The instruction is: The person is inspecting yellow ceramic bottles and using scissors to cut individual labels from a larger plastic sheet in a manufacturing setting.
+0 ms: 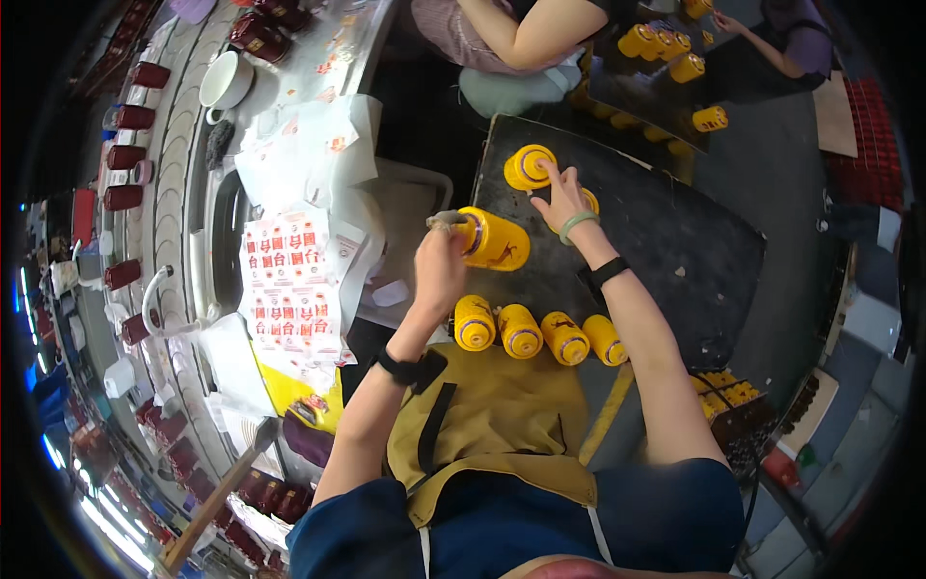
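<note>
My left hand (439, 270) is closed at the neck end of a yellow jar (502, 241), which lies tilted on its side and shows a small dark figure. A bit of grey cloth (446, 220) shows at those fingertips. Farther off, my right hand (567, 201) has its fingers apart, the index finger touching the top of another yellow jar (527, 170). Partly hidden behind that hand is one more yellow jar (590, 201). Along the near edge of the dark tabletop (675, 270) several yellow jars stand in a row, among them one jar (521, 333) in the middle.
To the left, red-printed label sheets (294, 280) and white paper lie on a metal bench beside a white mug (227, 80). Dark red jars (123, 198) line a conveyor (172, 183). Across from me other people sit near more yellow jars (656, 42). A yellow-filled crate (728, 394) stands right.
</note>
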Motion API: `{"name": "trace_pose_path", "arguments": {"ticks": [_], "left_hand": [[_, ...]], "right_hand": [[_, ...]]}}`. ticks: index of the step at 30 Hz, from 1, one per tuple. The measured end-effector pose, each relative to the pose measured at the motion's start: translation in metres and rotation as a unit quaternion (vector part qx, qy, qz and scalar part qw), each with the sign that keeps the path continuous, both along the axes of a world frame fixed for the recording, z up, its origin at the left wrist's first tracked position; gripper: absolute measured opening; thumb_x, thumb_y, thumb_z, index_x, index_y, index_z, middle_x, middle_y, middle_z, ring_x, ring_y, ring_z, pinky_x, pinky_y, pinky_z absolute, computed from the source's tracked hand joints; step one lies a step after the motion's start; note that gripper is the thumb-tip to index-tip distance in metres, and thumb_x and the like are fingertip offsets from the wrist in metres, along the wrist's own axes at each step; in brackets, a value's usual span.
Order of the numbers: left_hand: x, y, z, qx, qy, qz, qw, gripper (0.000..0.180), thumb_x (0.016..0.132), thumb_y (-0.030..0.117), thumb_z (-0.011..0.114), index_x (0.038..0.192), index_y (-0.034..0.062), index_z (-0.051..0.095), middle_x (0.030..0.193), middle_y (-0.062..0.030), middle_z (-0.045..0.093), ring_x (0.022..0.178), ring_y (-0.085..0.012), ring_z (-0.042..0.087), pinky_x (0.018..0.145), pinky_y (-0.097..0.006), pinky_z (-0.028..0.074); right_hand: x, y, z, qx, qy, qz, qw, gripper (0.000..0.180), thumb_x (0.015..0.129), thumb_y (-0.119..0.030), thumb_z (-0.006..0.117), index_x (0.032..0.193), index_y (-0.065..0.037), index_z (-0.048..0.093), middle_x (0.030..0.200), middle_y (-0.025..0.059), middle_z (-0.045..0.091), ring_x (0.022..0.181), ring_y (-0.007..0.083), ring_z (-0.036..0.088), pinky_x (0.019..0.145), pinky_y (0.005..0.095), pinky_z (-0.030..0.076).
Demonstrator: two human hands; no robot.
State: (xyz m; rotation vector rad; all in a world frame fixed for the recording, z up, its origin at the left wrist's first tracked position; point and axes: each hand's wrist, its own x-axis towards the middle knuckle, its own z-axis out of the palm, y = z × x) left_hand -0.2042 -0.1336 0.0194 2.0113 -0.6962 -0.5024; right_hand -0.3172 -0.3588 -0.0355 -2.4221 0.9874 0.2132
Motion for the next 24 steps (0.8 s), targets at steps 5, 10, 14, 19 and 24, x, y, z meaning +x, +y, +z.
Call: {"name": "trace_pose_path", "arguments": {"ticks": [5, 10, 14, 19, 24], "left_hand": [[0.021, 0.058, 0.045, -0.094, 0.179, 0.104, 0.974, 0.015, 0.093, 0.004, 0.053, 0.107, 0.0000, 0.057, 0.085, -0.0094, 0.066, 0.073, -0.0158, 0.062, 0.064, -0.027, 0.048], [0.029, 0.103, 0.056, -0.178, 0.414, 0.153, 0.879, 0.015, 0.097, 0.011, 0.052, 0.099, -0.0019, 0.061, 0.084, 0.0026, 0.060, 0.071, -0.0023, 0.049, 0.061, -0.018, 0.036], [0.027, 0.116, 0.055, -0.224, 0.483, 0.193, 0.824, 0.021, 0.097, 0.012, 0.054, 0.108, -0.0040, 0.060, 0.093, 0.0000, 0.062, 0.074, -0.0043, 0.049, 0.067, -0.019, 0.039], [0.023, 0.133, 0.054, -0.245, 0.533, 0.195, 0.786, 0.024, 0.095, 0.010, 0.055, 0.117, -0.0010, 0.057, 0.102, -0.0013, 0.064, 0.076, -0.0051, 0.049, 0.073, -0.019, 0.041], [0.016, 0.145, 0.054, -0.253, 0.552, 0.204, 0.768, 0.021, 0.095, 0.009, 0.055, 0.114, 0.0011, 0.058, 0.100, 0.0005, 0.064, 0.074, -0.0050, 0.048, 0.074, -0.020, 0.041]], "right_hand": [[0.009, -0.009, -0.009, 0.000, 0.035, 0.007, 0.999, 0.064, 0.084, -0.022, 0.070, 0.136, -0.024, 0.032, 0.121, 0.0198, 0.043, 0.110, 0.0431, 0.055, 0.087, 0.0512, 0.049], [0.008, -0.014, -0.025, -0.003, -0.032, 0.040, 0.999, 0.062, 0.082, -0.018, 0.071, 0.130, -0.015, 0.032, 0.121, 0.0237, 0.048, 0.107, 0.0465, 0.055, 0.089, 0.0514, 0.047], [0.008, -0.015, -0.022, -0.021, 0.000, 0.052, 0.998, 0.060, 0.084, -0.018, 0.070, 0.131, -0.014, 0.033, 0.121, 0.0244, 0.049, 0.105, 0.0462, 0.057, 0.089, 0.0504, 0.048], [0.011, -0.021, -0.015, 0.006, 0.103, 0.068, 0.992, 0.063, 0.082, -0.015, 0.070, 0.136, -0.018, 0.037, 0.119, 0.0268, 0.054, 0.108, 0.0463, 0.055, 0.092, 0.0504, 0.046], [0.014, -0.033, -0.021, 0.019, 0.131, 0.080, 0.988, 0.063, 0.083, -0.012, 0.068, 0.138, -0.019, 0.038, 0.110, 0.0274, 0.062, 0.106, 0.0448, 0.058, 0.092, 0.0487, 0.047]]}}
